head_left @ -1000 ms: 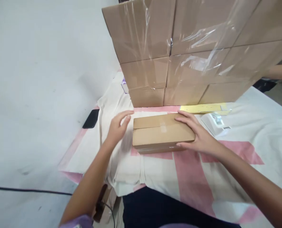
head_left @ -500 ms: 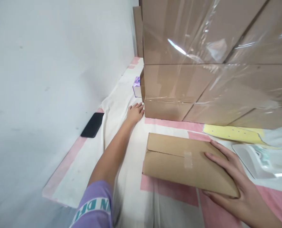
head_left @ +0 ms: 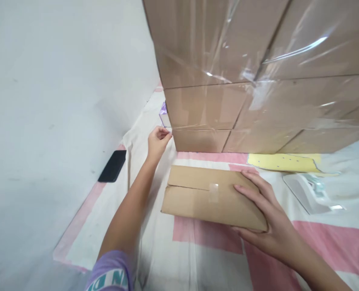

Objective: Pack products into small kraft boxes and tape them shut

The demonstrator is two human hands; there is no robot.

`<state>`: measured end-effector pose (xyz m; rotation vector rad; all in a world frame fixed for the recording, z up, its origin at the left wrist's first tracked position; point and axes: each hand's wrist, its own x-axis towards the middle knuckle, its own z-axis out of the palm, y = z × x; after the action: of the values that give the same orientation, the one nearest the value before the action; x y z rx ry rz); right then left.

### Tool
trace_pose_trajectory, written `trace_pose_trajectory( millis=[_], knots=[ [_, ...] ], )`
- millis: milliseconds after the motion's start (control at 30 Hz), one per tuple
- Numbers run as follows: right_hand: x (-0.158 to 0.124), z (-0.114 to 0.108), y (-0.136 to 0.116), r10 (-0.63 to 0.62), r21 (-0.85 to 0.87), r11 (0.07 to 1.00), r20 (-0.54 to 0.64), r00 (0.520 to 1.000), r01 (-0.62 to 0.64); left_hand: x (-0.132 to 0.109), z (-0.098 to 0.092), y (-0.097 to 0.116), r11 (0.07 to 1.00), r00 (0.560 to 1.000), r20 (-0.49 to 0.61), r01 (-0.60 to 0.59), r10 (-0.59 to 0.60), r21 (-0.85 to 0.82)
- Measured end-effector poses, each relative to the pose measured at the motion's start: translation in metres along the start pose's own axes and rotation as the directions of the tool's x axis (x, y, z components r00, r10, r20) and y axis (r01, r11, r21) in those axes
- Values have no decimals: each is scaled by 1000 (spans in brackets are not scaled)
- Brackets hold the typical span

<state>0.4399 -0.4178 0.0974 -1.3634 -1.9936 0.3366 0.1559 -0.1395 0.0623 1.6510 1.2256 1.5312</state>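
One flat carton point(head_left: 203, 198) pinned under open right hand point(head_left: 267, 218), likely to stop sliding; left hand point(head_left: 157, 141) curled shut at corner of film-wrapped stack point(head_left: 242, 81).

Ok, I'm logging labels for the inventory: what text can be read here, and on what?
"N": teal letters on the purple sleeve, the rest cut off by the frame edge.
Print on the small purple box: too blurred to read.
No text visible on the cardboard box, wrapped stack or yellow sheet.
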Motion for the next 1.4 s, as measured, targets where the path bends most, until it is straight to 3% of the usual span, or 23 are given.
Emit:
trace_pose_trajectory(
  millis=[167,267,333,400,500,600,667,733,833,900,1133,1400],
  knots=[
    [-5,-6,3,-66,8,998,-21,998,66,-25,-25,61,998,996,-79,-36,32,-57],
    [-11,-15,3,-79,82,993,-17,997,80,-48,-37,109,998,997,-64,-36,33,-53],
    [-17,-27,3,-46,197,979,-25,999,49,-67,-39,143,999,998,-47,-33,32,-29],
    [-21,-41,4,49,331,943,-105,993,-12,-87,-35,175,999,999,-18,-31,31,25],
    [-27,-60,10,225,464,885,-335,915,-47,-120,-20,210,992,997,49,-66,61,106],
    [-31,-67,16,282,516,856,-463,840,-3,-151,1,228,982,987,89,-143,132,126],
    [-32,-64,20,259,522,852,-472,842,31,-168,15,235,971,976,143,-185,163,154],
    [-31,-56,25,201,497,867,-427,882,43,-181,27,237,948,957,208,-244,201,205],
    [-27,-38,34,118,456,890,-269,956,19,-193,40,236,917,930,303,-293,208,272],
    [-24,-24,39,111,477,879,-185,977,-9,-197,47,231,916,922,349,-278,170,290],
    [-20,11,47,170,659,751,-139,976,-37,-194,63,200,982,919,394,-94,22,163],
    [-19,25,52,222,788,613,-103,970,-57,-193,62,194,983,911,413,-87,13,161]
  ],
)
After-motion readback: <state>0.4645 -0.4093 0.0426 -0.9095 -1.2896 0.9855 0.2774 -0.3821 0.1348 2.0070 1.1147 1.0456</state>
